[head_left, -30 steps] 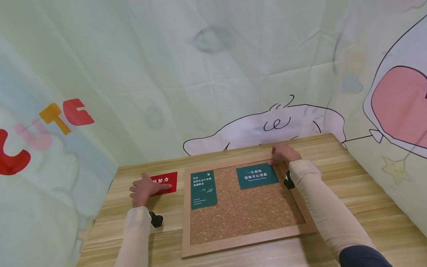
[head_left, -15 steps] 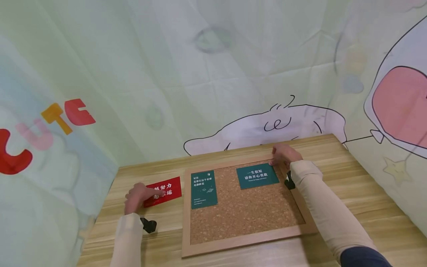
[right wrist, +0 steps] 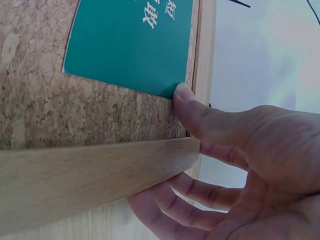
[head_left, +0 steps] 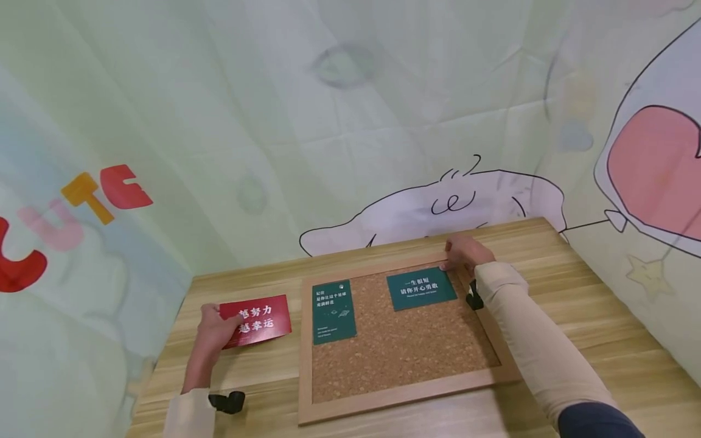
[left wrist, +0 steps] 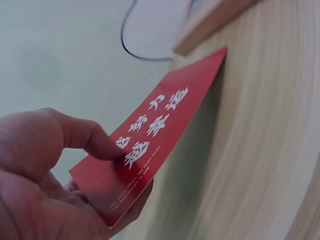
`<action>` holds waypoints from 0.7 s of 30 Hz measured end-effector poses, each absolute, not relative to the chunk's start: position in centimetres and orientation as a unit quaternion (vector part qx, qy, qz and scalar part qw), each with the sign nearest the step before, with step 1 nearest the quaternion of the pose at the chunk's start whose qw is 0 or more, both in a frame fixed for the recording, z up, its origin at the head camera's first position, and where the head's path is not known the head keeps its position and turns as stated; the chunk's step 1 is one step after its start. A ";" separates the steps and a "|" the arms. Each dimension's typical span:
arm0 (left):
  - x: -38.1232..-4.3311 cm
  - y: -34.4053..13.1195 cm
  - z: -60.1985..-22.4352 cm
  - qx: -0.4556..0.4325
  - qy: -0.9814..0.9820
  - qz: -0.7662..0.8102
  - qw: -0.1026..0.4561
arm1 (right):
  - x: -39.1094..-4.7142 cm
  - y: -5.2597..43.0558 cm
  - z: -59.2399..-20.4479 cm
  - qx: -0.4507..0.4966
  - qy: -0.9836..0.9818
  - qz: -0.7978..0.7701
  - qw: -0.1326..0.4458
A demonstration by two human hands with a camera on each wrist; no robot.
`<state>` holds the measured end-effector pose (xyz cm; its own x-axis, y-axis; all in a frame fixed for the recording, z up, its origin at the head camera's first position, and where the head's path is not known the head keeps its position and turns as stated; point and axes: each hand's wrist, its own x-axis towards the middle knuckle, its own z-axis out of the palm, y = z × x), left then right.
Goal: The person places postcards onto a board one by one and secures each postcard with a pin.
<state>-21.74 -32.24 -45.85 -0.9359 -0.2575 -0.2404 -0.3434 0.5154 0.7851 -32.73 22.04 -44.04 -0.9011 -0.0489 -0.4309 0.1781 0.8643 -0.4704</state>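
Observation:
My left hand pinches a red card with white lettering, thumb on top and fingers beneath. In the left wrist view the card is tilted, its near end raised off the table. At the far right corner of a wood-framed cork board, my right hand grips the frame. The right wrist view shows that thumb at the corner of a green card, with the fingers around the frame's outer side. A second, upright green card lies on the board's left part.
The board lies on a wood-grain table. Printed curtains stand behind the table and along both sides. The board's wooden frame rises slightly above the cork.
My left hand has drawn back toward me and left, now pinching the red card and raising it, where earlier the card lay flat under the fingers. The right hand has stayed put.

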 end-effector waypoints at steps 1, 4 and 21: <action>-21.5 -32.0 -45.7 -0.170 0.866 0.468 0.038 | -32.8 22.1 -44.0 0.036 0.940 -0.259 0.220; -21.0 -31.2 -45.1 -0.166 0.863 0.476 0.022 | -32.9 22.0 -44.0 0.038 0.940 -0.259 0.219; -18.9 -21.2 -40.9 -0.086 0.854 0.513 0.024 | -32.6 22.2 -44.3 0.037 0.939 -0.278 0.200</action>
<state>-18.91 -21.20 -40.91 -0.9841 -0.1219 -0.1292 -0.1714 0.4595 0.8715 -32.59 22.21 -44.32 -0.9170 -0.0424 -0.3967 0.1804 0.8429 -0.5069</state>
